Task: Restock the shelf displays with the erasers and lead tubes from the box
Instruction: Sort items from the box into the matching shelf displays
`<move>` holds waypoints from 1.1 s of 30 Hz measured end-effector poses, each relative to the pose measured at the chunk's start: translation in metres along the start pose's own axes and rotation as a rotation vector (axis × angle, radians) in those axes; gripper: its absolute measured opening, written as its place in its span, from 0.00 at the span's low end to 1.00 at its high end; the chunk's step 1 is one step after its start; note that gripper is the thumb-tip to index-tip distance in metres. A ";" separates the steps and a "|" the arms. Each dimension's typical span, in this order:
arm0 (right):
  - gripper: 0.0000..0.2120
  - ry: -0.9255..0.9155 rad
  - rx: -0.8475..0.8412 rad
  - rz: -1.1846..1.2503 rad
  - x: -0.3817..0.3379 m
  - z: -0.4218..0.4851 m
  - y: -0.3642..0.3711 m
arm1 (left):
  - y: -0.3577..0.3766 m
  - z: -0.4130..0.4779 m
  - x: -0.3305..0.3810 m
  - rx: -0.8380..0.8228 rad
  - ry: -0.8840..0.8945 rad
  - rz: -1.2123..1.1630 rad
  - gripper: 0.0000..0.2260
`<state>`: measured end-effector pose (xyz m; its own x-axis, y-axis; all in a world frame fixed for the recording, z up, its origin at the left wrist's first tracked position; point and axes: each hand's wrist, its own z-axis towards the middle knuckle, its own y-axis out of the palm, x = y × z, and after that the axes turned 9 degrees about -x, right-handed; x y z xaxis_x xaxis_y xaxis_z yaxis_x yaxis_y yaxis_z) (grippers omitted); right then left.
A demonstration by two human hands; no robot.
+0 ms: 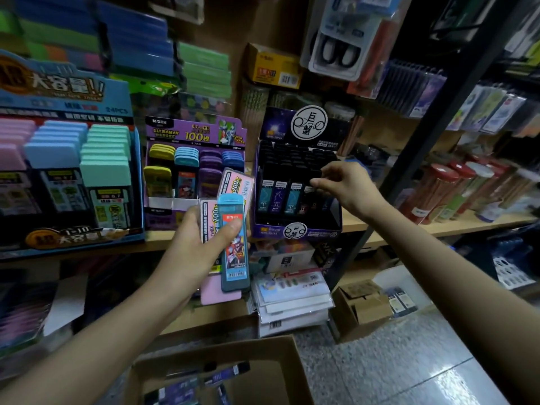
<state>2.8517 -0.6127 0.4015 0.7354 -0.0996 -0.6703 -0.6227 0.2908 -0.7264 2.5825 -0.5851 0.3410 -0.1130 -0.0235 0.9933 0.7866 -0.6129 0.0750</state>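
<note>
Teal plastic on top, pink underneath: our left hand (198,244) is carrying a little stack in front of the shelf (438,226). The thumb is clamped across the teal lead case (233,247) and the fingers are curled behind the pink cases (236,182). More tubes (228,372) are lying down in the cardboard box (292,369) below us.

Our right hand (344,185) is up at the dark display (295,171), thumb and fingers drawn into a pinch over the front row. We honestly can't tell if there's a tube in that pinch, as it's all black on black there.

Handling-wise, we'd guess these are light, stiff and pretty slick. The stacked cases could skate off each other, so squeezing the long edges seems safer than pressing the faces. The skinny tubes are probably best pinched at the cap.

Slots in the dark display look tight, and its front lip stands up in the way, so we'd drop things in from above. The black upright post (423,141) sits close on the right. There's more elbow room to the left, in front of the purple display (193,171).
</note>
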 end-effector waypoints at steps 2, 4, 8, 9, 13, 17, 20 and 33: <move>0.09 0.030 0.055 -0.052 -0.004 0.000 0.004 | 0.000 0.000 0.001 -0.007 -0.002 0.004 0.24; 0.11 0.070 0.070 -0.179 -0.010 -0.003 0.006 | -0.002 -0.001 0.002 -0.004 -0.002 0.008 0.24; 0.16 0.064 0.155 -0.394 -0.030 -0.034 0.024 | -0.006 -0.005 0.006 -0.001 0.012 0.011 0.18; 0.15 0.027 0.132 -0.294 -0.040 -0.045 0.034 | -0.007 -0.007 0.007 0.004 0.013 0.012 0.16; 0.13 0.063 -0.125 0.395 -0.087 -0.074 0.078 | -0.012 -0.013 0.010 0.042 -0.001 0.052 0.18; 0.11 0.162 -0.213 0.606 -0.116 -0.071 0.103 | -0.020 -0.022 0.012 0.061 0.011 0.078 0.22; 0.09 0.184 -0.284 0.692 -0.126 -0.067 0.109 | -0.031 -0.026 0.011 0.065 0.018 0.102 0.24; 0.05 -0.119 0.102 0.834 -0.134 -0.006 0.082 | -0.074 -0.036 0.040 0.282 0.245 -0.016 0.10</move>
<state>2.7008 -0.5816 0.4307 0.0732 0.2844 -0.9559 -0.9506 0.3099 0.0194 2.4978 -0.5690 0.3716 -0.2421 -0.2248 0.9438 0.9159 -0.3740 0.1458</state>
